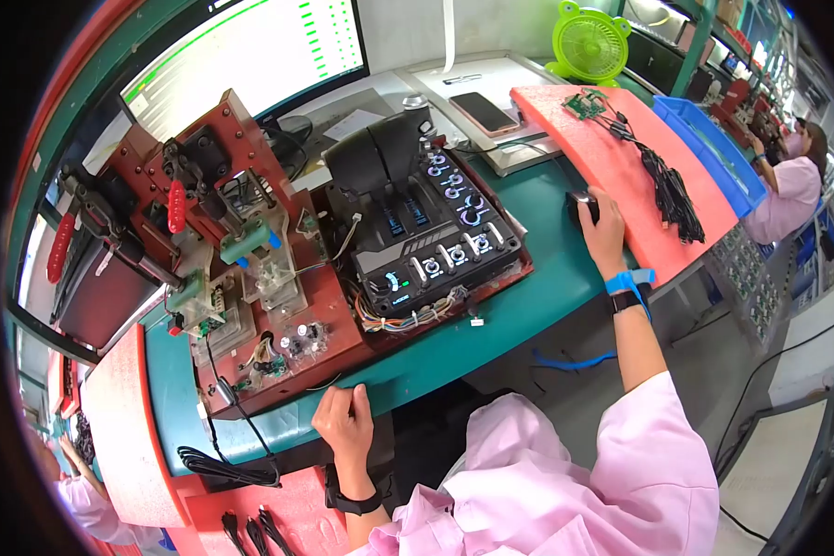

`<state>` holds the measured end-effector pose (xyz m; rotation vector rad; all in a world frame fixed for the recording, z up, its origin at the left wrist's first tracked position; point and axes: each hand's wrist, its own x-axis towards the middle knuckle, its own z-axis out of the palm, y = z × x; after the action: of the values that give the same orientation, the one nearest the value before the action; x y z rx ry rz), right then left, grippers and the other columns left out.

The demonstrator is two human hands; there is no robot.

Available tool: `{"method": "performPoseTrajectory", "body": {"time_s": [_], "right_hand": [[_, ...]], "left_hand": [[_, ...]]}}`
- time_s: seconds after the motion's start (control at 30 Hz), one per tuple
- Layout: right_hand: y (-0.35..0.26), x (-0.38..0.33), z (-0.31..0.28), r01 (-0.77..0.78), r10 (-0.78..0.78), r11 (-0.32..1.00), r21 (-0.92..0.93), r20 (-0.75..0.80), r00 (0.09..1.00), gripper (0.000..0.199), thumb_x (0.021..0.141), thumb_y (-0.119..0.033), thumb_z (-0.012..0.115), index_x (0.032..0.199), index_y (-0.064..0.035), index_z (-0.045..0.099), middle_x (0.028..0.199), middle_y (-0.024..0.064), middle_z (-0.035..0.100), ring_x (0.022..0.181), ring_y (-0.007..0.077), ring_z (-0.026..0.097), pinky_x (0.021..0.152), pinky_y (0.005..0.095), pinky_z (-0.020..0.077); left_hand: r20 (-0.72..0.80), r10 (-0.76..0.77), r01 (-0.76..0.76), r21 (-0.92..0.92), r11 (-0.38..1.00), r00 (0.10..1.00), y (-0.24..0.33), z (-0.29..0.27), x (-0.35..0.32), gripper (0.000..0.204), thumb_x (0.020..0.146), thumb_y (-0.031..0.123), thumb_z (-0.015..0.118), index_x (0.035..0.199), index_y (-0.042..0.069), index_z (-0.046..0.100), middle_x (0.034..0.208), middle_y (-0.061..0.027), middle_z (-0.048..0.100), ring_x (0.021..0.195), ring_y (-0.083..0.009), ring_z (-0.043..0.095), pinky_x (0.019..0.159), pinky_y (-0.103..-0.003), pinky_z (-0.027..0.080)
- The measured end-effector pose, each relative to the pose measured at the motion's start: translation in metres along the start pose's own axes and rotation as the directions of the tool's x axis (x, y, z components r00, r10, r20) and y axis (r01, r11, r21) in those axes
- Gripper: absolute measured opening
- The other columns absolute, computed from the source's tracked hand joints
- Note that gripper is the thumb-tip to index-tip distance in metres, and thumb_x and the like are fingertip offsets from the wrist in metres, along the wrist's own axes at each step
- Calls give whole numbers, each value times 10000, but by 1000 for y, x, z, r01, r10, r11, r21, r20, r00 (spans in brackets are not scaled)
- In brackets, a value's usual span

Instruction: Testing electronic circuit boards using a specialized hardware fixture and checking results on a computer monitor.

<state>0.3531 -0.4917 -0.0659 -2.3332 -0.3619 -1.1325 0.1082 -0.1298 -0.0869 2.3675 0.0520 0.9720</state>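
Observation:
My right hand is wrapped over a dark computer mouse on the green table mat, beside a pink foam sheet. At the table's front edge my left hand rests with its fingers curled in, and nothing shows in them. Between the hands and farther back stands a black control panel with lit knobs, switches and two tall levers. It sits in a red fixture base, and colored wires run along its front. Left of it is a test jig with red-handled toggle clamps.
A lit monitor stands at the back left. A phone and a green fan are behind the panel. The right foam sheet bears a circuit board and black cables, with a blue bin beyond. Co-workers sit at both sides.

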Motion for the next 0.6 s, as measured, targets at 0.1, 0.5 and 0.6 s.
{"method": "performPoseTrajectory", "body": {"time_s": [0.1, 0.5, 0.6], "right_hand": [[8, -6, 10, -120, 120, 993, 5, 11, 993, 291, 793, -177, 570, 1029, -11, 533, 1002, 175, 568, 936, 332, 534, 807, 381, 423], [3, -8, 3, 93, -85, 995, -28, 220, 972, 301, 752, -134, 582, 1032, -34, 539, 1052, 142, 549, 982, 323, 494, 844, 374, 406], [-1, -6, 1, 141, -150, 989, 55, 274, 950, 304, 753, -130, 579, 1041, -42, 537, 1061, 139, 545, 986, 327, 491, 842, 373, 407]], "left_hand": [[4, -11, 11, 9, 1000, 1000, -1, -6, -1, 222, 755, 29, 584, 600, -10, 430, 533, -123, 396, 448, -273, 394, 430, -339, 294], [-39, -26, 25, -12, 1000, 999, 3, -6, 4, 240, 718, 12, 615, 571, 1, 426, 510, -109, 380, 433, -266, 382, 408, -330, 284], [-32, -32, 32, -13, 999, 999, 5, -7, 4, 245, 719, 14, 615, 567, 1, 423, 506, -109, 378, 429, -265, 379, 405, -329, 282]]}}
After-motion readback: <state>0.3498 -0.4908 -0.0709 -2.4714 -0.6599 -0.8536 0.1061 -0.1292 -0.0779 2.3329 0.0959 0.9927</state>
